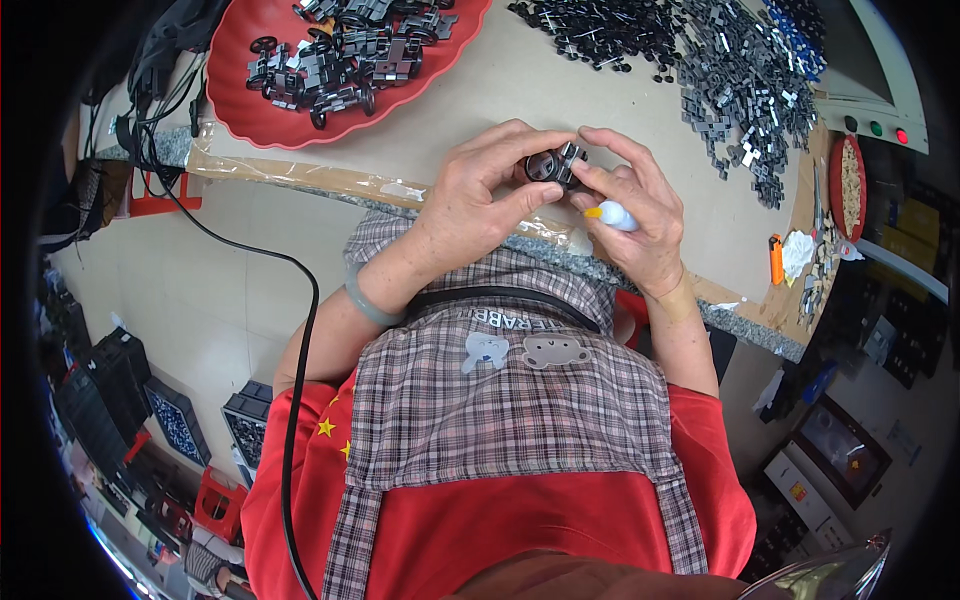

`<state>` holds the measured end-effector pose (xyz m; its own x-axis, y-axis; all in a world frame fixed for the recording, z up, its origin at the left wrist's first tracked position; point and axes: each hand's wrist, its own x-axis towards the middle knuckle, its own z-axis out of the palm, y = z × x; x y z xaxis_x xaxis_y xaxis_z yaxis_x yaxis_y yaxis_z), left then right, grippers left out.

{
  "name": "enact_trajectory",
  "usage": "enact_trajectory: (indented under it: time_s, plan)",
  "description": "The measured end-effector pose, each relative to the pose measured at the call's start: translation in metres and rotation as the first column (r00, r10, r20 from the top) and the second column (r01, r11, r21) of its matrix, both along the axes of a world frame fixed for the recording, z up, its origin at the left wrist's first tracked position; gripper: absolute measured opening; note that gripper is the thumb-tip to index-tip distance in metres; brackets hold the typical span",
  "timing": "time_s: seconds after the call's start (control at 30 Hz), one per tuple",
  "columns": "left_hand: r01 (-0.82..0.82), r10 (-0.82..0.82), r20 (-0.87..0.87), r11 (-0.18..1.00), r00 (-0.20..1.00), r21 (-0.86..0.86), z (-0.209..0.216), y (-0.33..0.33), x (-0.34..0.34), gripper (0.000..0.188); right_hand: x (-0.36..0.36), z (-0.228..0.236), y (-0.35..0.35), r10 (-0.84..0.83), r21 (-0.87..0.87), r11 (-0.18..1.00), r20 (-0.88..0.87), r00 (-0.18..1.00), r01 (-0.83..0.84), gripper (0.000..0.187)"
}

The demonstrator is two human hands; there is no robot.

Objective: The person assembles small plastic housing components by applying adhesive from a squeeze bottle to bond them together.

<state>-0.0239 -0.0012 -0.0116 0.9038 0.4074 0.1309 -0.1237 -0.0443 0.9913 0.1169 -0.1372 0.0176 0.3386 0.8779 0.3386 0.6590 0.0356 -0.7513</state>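
A small black wheeled piece (pixel 547 168), with a round wheel and grey parts, is held just above the table near its front edge. My left hand (pixel 475 190) is closed on its wheel side, thumb below and fingers above. From the other side, my right hand (pixel 645 215) pinches the same piece with thumb and fingertips. A small white bottle with a yellow tip (pixel 618 215) is also tucked in the right hand, its tip pointing left. My fingers hide part of the wheeled piece.
A red scalloped tray (pixel 225 105) at the far left holds several similar wheeled pieces. Black small parts (pixel 600 35) and grey small parts (pixel 740 85) lie heaped at the back. On the right are an orange lighter-like object (pixel 776 260) and a red bowl (pixel 836 190). A black cable (pixel 245 245) hangs at left.
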Motion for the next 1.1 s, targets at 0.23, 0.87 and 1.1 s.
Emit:
enact_trajectory:
  time_s: [0.23, 0.87, 1.1]
  plan:
    - [0.073, -0.073, 0.022, 0.997, 0.997, 0.038, 0.001, 0.003, 0.002, 0.036, -0.001, 0.003, -0.005, -0.149, -0.115, 0.988, -0.602, 0.784, 0.099, 0.027]
    - [-0.124, 0.151, 0.130, 0.973, 0.980, -0.194, -0.001, -0.005, 0.006, 0.022, -0.020, -0.006, 0.008, -0.104, -0.062, 0.994, -0.771, 0.628, 0.088, 0.018]
    - [-0.144, 0.162, 0.110, 0.977, 0.981, -0.158, 0.005, -0.009, 0.005, 0.020, -0.015, -0.006, 0.004, -0.109, -0.084, 0.994, -0.617, 0.779, 0.072, 0.015]
